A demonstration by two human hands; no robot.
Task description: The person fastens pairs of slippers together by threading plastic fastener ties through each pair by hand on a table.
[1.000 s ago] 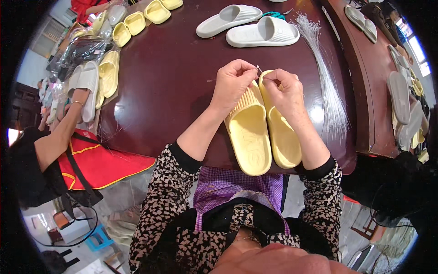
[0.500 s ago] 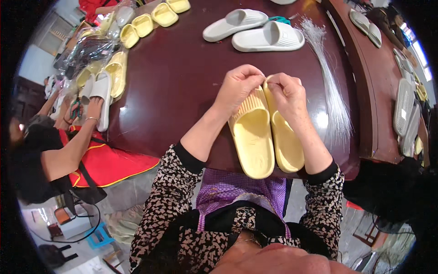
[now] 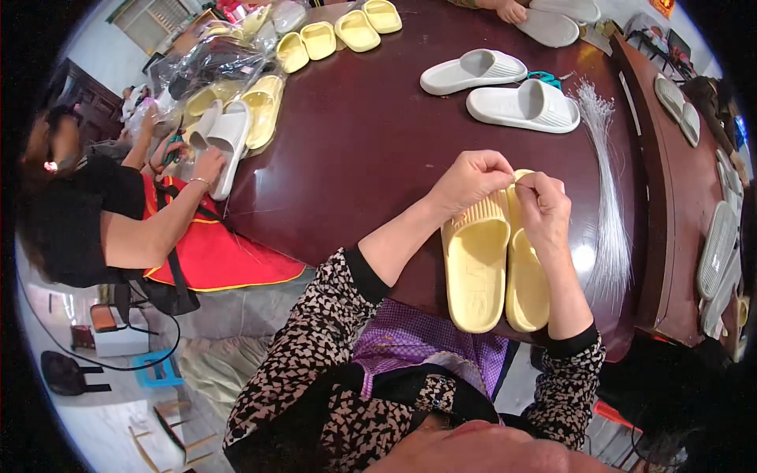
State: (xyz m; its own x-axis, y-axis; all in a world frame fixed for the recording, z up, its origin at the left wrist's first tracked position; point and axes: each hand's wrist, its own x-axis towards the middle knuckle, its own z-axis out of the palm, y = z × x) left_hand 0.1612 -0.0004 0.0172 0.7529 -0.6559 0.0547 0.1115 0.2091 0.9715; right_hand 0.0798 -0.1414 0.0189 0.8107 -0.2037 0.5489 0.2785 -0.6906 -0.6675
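Observation:
A pair of yellow slippers lies side by side on the dark red table, toes pointing away from me: the left slipper (image 3: 477,276) and the right slipper (image 3: 527,296). My left hand (image 3: 471,183) is closed in a pinch above the left slipper's toe. Close beside it, my right hand (image 3: 547,214) also pinches, over the right slipper's strap and toe. Whatever is between the fingertips is too fine to make out. To the right lies a bundle of thin clear strands (image 3: 605,197).
Two pale grey slippers (image 3: 522,109) lie beyond my hands, with teal-handled scissors (image 3: 544,77) beside them. At left a co-worker's hand (image 3: 208,164) touches a grey slipper (image 3: 230,142). More yellow slippers (image 3: 319,39) stand at the back. A raised wooden ledge (image 3: 658,221) borders the right side.
The view has shifted, so the table's things appear lower and further right. My hands remain pinched together over the slippers' toes. Another person's hand now shows at the far edge.

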